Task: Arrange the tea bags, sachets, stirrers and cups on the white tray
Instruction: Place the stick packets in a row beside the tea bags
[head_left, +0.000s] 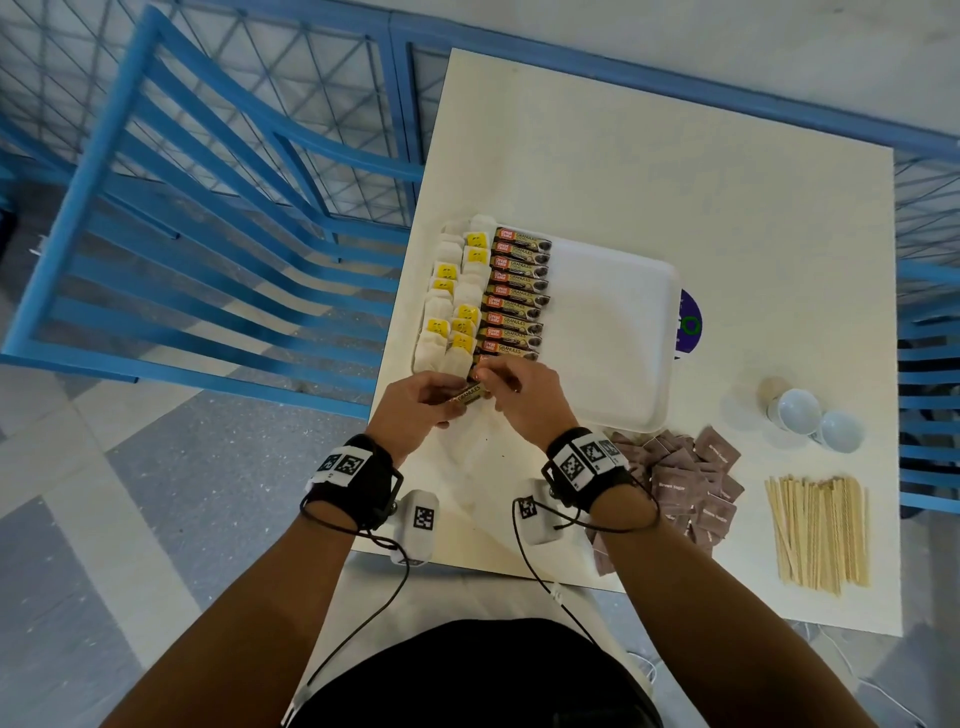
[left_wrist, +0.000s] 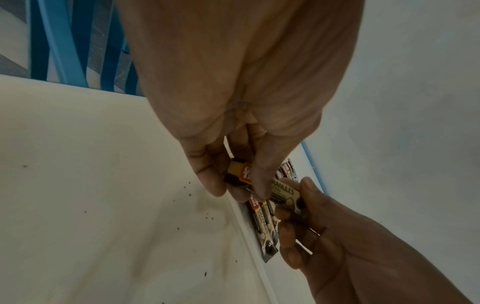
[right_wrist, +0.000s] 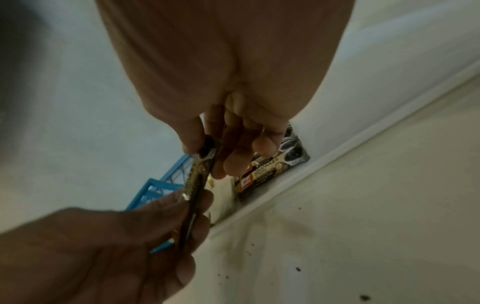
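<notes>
Both hands meet at the near edge of the tray (head_left: 623, 332), sharing one coffee sachet (head_left: 470, 396). The left hand (head_left: 415, 408) pinches its printed end between thumb and fingers; the right hand (head_left: 524, 400) pinches the other end, thumb on one face and fingertips (right_wrist: 228, 164) on the other. So each grip is narrow and closed on the sachet, which hangs between them just above the tray's rim.

Just beyond the grips, a column of sachets (head_left: 517, 296) runs away up the tray, with tea bags (head_left: 452, 306) in rows to its left. The last open slot looks to be right under the right grip, at the near end of that column.

To do this step well, I'd judge:
- Let the left grip release first, so the right one alone steers the sachet.
- Turn it flat, printed face up, lettering running the same way as its neighbours.
- Lower it beside the nearest sachet, edges touching, not overlapping.
- Keep the fingers off the tea bags to the left; they are light and would shift easily.

Well to the right of the grips, on the worktop (head_left: 623, 156), brown sachets (head_left: 685, 478), stirrers (head_left: 818, 535) and cups (head_left: 815, 418) have yet to be placed.
</notes>
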